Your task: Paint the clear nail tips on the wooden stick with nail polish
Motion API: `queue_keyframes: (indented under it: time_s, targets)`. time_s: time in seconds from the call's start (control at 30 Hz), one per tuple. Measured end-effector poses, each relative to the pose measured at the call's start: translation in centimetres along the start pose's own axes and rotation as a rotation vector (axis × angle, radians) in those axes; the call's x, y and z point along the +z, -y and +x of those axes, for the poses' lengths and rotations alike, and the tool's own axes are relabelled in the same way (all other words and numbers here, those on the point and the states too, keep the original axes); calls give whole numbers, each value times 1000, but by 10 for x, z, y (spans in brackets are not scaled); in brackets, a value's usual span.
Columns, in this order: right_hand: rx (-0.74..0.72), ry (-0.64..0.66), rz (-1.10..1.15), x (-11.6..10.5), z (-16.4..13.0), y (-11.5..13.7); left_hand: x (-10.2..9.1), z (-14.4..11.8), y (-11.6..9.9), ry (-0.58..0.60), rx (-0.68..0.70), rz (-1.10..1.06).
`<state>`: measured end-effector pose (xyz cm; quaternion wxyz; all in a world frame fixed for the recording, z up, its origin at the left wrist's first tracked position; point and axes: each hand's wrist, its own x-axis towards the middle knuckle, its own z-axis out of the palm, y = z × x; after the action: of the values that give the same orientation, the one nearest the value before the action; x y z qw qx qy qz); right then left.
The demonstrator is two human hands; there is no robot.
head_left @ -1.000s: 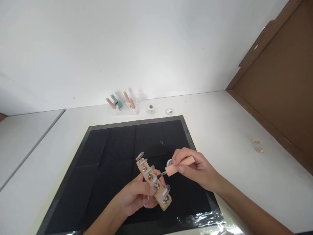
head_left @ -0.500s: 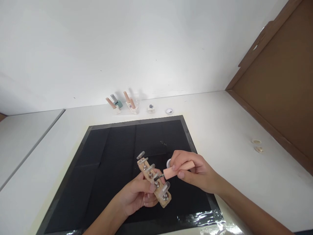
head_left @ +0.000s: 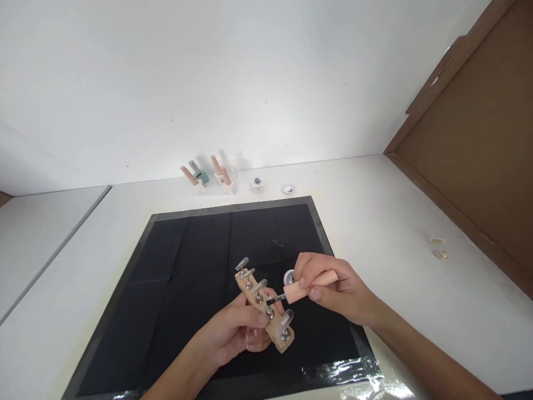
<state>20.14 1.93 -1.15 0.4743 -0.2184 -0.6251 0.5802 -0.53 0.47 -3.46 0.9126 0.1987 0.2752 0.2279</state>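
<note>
Hands over the near half of the black mat (head_left: 187,261), which lies on the white counter (head_left: 395,222).

Left hand (head_left: 233,333) is closed around a wooden nail-tip holder (head_left: 266,311), fingers wrapped under it, thumb on its near side. Holder is tilted, running from far-left to near-right, held just above the mat near the mat's near edge. Five clear nail tips stand on metal studs along its top.

Right hand (head_left: 328,286) pinches a peach polish cap with brush (head_left: 310,284) between thumb and fingers, cap roughly level and pointing left. Dark brush tip touches or sits just over one of the middle nail tips; can't tell which.

Small open bottle (head_left: 288,276) stands on the mat just behind the right hand's fingers, mostly hidden.

Along the counter's far edge by the wall: a row of polish bottles (head_left: 208,178), a small jar (head_left: 257,184) and a small round lid (head_left: 287,189). Two small pale rings (head_left: 439,248) near the counter's right edge. Brown cardboard panel (head_left: 478,139) leans at the far right corner.
</note>
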Motion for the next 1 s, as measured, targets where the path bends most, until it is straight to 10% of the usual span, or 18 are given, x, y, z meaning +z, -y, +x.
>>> queue_keyframes:
  time_s: [1.0]
  targets:
    - [92, -112, -85, -3, -2, -3, 0, 0, 2, -35, -36, 97]
